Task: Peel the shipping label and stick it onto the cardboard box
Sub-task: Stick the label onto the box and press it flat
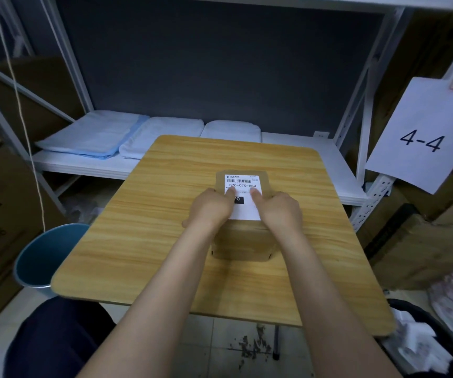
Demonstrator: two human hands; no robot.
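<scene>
A small brown cardboard box [240,244] stands in the middle of the wooden table [143,227]. A white shipping label [243,182] with a barcode and "070-070-A80" lies flat on the box's top. My left hand [210,207] rests on the label's left side, thumb pressing on the paper and fingers wrapped over the box's left edge. On the label's right side sits my right hand [280,208], its thumb also pressing on the label. Both hands cover the label's lower corners.
A blue bin [42,257] stands at the table's left. A dark bin [422,347] with crumpled white paper is at the lower right. Behind the table a white shelf [83,163] holds folded towels [91,136]. A "4-4" sheet [424,137] hangs right, with cardboard cartons on both sides.
</scene>
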